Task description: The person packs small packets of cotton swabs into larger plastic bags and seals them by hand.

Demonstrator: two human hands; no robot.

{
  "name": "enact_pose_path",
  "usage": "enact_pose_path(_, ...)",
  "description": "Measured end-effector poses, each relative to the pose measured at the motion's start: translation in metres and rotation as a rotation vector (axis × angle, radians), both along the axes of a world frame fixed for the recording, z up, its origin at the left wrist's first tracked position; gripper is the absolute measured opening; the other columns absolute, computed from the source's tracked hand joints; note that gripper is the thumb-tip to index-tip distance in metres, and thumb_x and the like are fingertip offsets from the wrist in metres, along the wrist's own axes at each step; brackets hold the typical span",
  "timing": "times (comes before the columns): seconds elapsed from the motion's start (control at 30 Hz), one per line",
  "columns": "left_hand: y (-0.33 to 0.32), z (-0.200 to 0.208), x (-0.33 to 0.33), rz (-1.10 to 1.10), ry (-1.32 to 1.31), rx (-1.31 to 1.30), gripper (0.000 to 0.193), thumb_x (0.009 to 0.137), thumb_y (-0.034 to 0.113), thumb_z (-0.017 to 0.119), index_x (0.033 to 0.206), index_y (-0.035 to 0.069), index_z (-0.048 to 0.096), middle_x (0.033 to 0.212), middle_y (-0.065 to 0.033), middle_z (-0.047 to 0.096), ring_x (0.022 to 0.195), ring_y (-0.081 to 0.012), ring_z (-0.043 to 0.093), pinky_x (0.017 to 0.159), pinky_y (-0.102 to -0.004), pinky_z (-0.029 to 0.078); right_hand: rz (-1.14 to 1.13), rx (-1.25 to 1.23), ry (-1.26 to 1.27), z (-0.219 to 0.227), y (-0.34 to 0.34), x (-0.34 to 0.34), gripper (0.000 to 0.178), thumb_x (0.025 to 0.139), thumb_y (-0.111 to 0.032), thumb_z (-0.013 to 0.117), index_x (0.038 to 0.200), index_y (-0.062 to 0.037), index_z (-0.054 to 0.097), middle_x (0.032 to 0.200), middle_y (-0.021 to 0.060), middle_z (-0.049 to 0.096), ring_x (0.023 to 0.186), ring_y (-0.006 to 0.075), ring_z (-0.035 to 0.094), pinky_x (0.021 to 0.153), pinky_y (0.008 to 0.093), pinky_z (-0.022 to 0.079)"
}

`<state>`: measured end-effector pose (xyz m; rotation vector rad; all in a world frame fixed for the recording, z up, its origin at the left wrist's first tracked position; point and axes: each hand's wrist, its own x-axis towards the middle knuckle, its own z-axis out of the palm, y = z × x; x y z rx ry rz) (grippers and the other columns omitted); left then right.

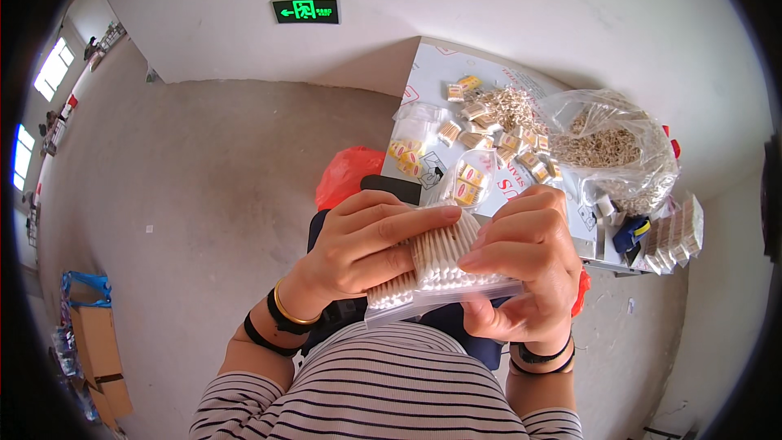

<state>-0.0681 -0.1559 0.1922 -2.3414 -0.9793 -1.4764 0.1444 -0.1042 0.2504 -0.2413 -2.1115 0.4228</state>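
Observation:
Both hands hold one clear plastic bag (432,303) with a bundle of cotton swabs (437,253) standing in it. My left hand (371,244) wraps the bundle from the left, fingers laid across its top. My right hand (525,265) grips the bag's right side, thumb and fingers closed on the plastic. The swabs are wooden sticks with white tips, half inside the bag.
A white table (440,65) beyond my hands carries a loose heap of swabs (509,106), several small filled packets (489,134), and a large clear bag of swabs (611,151). A red plastic bag (346,175) lies on the concrete floor. Cardboard boxes (102,350) stand at lower left.

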Motion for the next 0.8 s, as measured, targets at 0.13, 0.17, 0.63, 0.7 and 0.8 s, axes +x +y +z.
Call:
enact_pose_path(0.13, -0.0003, -0.0001, 0.0003, 0.010, 0.007, 0.006, 0.017, 0.068, 0.019, 0.077, 0.078, 0.007, 0.071, 0.125, -0.0086, 0.072, 0.081, -0.0165, 0.067, 0.075, -0.0306, 0.054, -0.006, 0.019, -0.008, -0.0009, 0.0004, -0.0010, 0.025, 0.074, -0.022, 0.080, 0.096, -0.0135, 0.071, 0.090, 0.0017, 0.060, 0.081, 0.0222, 0.058, 0.077, 0.0368, 0.043)
enact_pose_path(0.17, -0.0004, 0.0000, 0.0002, 0.010, 0.007, 0.006, 0.017, 0.068, 0.019, 0.077, 0.078, 0.007, 0.071, 0.125, -0.0086, 0.072, 0.081, -0.0165, 0.067, 0.075, -0.0306, 0.054, -0.006, 0.019, -0.008, -0.0009, 0.0002, -0.0009, 0.025, 0.074, -0.022, 0.080, 0.096, -0.0135, 0.071, 0.090, 0.0017, 0.060, 0.081, 0.0222, 0.058, 0.077, 0.0368, 0.043)
enact_pose_path(0.63, -0.0001, 0.0002, 0.0004, 0.011, 0.006, 0.012, 0.016, 0.067, 0.018, 0.077, 0.076, 0.007, 0.070, 0.123, -0.0087, 0.072, 0.084, -0.0166, 0.069, 0.076, -0.0306, 0.054, -0.008, 0.016, 0.000, -0.0011, -0.0006, -0.0017, 0.025, 0.072, -0.021, 0.080, 0.094, -0.0123, 0.071, 0.090, 0.0024, 0.061, 0.081, 0.0229, 0.059, 0.079, 0.0376, 0.044)
enact_pose_path(0.7, 0.0000, 0.0000, 0.0001, 0.014, 0.009, 0.015, 0.016, 0.067, 0.018, 0.077, 0.075, 0.007, 0.070, 0.123, -0.0087, 0.072, 0.084, -0.0166, 0.069, 0.076, -0.0306, 0.054, -0.008, 0.016, 0.000, -0.0012, -0.0006, -0.0017, 0.025, 0.072, -0.021, 0.080, 0.094, -0.0122, 0.071, 0.090, 0.0024, 0.061, 0.081, 0.0230, 0.059, 0.079, 0.0376, 0.044)
enact_pose_path(0.8, 0.0001, 0.0003, -0.0004, 0.018, 0.014, 0.018, 0.015, 0.066, 0.018, 0.077, 0.075, 0.007, 0.070, 0.123, -0.0086, 0.072, 0.084, -0.0165, 0.069, 0.076, -0.0304, 0.054, -0.007, 0.016, 0.003, -0.0019, -0.0002, -0.0023, 0.025, 0.073, -0.021, 0.080, 0.094, -0.0121, 0.071, 0.090, 0.0025, 0.061, 0.081, 0.0231, 0.059, 0.079, 0.0377, 0.044)
